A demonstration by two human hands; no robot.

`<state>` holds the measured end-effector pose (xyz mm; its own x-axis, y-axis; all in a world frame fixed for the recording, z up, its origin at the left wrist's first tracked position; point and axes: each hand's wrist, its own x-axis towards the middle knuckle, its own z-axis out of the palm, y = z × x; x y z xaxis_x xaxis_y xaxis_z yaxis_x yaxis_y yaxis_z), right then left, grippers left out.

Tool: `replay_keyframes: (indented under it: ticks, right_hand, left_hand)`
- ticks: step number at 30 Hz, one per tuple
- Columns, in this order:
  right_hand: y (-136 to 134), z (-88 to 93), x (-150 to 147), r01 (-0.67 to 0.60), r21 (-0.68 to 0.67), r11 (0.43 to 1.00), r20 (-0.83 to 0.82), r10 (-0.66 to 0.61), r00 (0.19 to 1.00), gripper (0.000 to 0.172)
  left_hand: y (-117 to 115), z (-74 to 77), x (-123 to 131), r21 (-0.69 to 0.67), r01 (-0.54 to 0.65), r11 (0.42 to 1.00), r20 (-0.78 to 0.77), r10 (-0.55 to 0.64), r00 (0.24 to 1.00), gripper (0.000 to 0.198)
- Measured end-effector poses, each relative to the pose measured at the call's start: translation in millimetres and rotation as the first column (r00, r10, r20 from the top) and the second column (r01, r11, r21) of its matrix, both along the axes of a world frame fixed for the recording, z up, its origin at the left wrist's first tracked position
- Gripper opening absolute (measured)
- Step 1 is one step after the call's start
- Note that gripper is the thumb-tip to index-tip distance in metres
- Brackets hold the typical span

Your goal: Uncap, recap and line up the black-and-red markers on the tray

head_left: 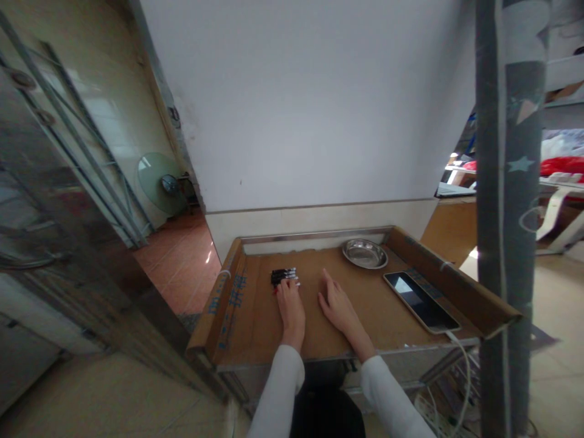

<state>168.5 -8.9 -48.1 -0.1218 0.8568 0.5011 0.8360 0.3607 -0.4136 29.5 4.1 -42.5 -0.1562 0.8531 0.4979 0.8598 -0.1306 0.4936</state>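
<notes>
A small row of black pens [283, 274] with pale ends lies side by side on the cardboard-lined surface [258, 316], left of centre. My left hand [291, 307] reaches the near side of that row, fingers bent down and closed on a pen whose red end peeks out by the fingertips. The rest of this pen is hidden under the fingers. Beside it, to the right, my right hand [338, 307] hovers low or rests over the cardboard with thumb and fingers apart, holding nothing. Whether it touches the cardboard I cannot tell.
A round metal dish [365, 253] sits at the back right. In front of it lies a phone [422, 302] with a white cable [465, 365] running off the edge. Raised cardboard edges [449, 277] flank the surface. Behind stands a white wall panel [314, 109]; a grey post [506, 243] rises at right.
</notes>
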Motion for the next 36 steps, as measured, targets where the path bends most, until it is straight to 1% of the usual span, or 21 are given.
replay_keyframes:
  ticks: [4, 6, 7, 9, 10, 13, 15, 17, 21, 25, 27, 29, 32, 34, 36]
  right_hand:
    - [-0.9, 0.4, -0.9, 0.132, -0.022, 0.991, 0.109, -0.129, 0.986, 0.043]
    - [-1.3, 0.4, -1.6, 0.165, -0.017, 0.986, 0.149, -0.160, 0.976, 0.040]
    - [-1.3, 0.1, -1.7, 0.172, -0.010, 0.985, 0.159, -0.168, 0.973, 0.040]
    - [-0.9, -0.8, -1.5, 0.178, 0.005, 0.984, 0.167, -0.176, 0.970, 0.039]
    - [-0.6, -1.4, -1.2, 0.182, 0.009, 0.983, 0.169, -0.180, 0.969, 0.038]
    - [0.8, -2.3, -0.1, 0.186, 0.005, 0.983, 0.176, -0.184, 0.967, 0.038]
    - [1.4, -1.9, 0.3, 0.185, -0.007, 0.983, 0.178, -0.180, 0.967, 0.037]
    - [1.5, -0.6, 0.5, 0.186, -0.022, 0.982, 0.178, -0.179, 0.968, 0.037]
    - [0.2, 2.5, 0.3, 0.210, -0.036, 0.977, 0.176, -0.201, 0.964, 0.037]
    - [-1.1, 3.7, 0.3, 0.233, -0.026, 0.972, 0.170, -0.225, 0.959, 0.036]
    - [-1.2, 3.6, 0.3, 0.237, -0.015, 0.971, 0.175, -0.230, 0.957, 0.036]
    - [-0.9, 3.4, 0.2, 0.239, -0.010, 0.971, 0.182, -0.233, 0.955, 0.036]
    - [-0.2, 3.6, 0.2, 0.238, -0.021, 0.971, 0.187, -0.230, 0.955, 0.036]
    - [0.2, 4.0, 0.3, 0.234, -0.026, 0.972, 0.183, -0.226, 0.957, 0.036]
    - [0.4, 4.2, 0.5, 0.233, -0.029, 0.972, 0.175, -0.224, 0.959, 0.036]
  left_hand:
    - [4.9, -5.8, -0.7, 0.015, 0.002, 1.000, 0.073, -0.003, 0.997, 0.032]
    - [4.6, -5.0, -0.8, 0.026, -0.006, 1.000, 0.081, 0.004, 0.997, 0.033]
    - [3.7, -3.8, -0.4, 0.032, 0.009, 0.999, 0.083, -0.012, 0.996, 0.033]
    - [0.9, -0.5, 0.9, 0.040, 0.091, 0.995, 0.072, -0.093, 0.993, 0.032]
    - [-0.9, 1.4, 1.9, 0.035, 0.155, 0.987, 0.054, -0.156, 0.986, 0.030]
    - [-6.3, 5.9, 4.7, -0.032, 0.369, 0.929, -0.024, -0.370, 0.929, 0.025]
    - [-8.9, 7.8, 5.5, -0.072, 0.450, 0.890, -0.056, -0.455, 0.889, 0.022]
    - [-10.0, 9.0, 5.3, -0.081, 0.469, 0.879, -0.053, -0.474, 0.879, 0.021]
    - [-9.1, 10.0, 3.9, -0.083, 0.455, 0.887, -0.019, -0.458, 0.889, 0.022]
    - [-7.8, 8.5, 3.7, -0.077, 0.456, 0.887, -0.019, -0.458, 0.889, 0.022]
    - [-8.1, 7.7, 3.7, -0.058, 0.434, 0.899, -0.041, -0.436, 0.899, 0.021]
    - [-8.6, 7.5, 3.0, -0.032, 0.355, 0.934, -0.069, -0.357, 0.932, 0.019]
    - [-9.4, 9.2, 0.3, 0.001, 0.134, 0.991, -0.085, -0.133, 0.987, 0.021]
    - [-10.2, 11.4, -2.4, 0.000, -0.021, 1.000, -0.084, 0.021, 0.996, 0.023]
    - [-11.5, 13.8, -5.0, -0.020, -0.122, 0.992, -0.088, 0.120, 0.989, 0.024]
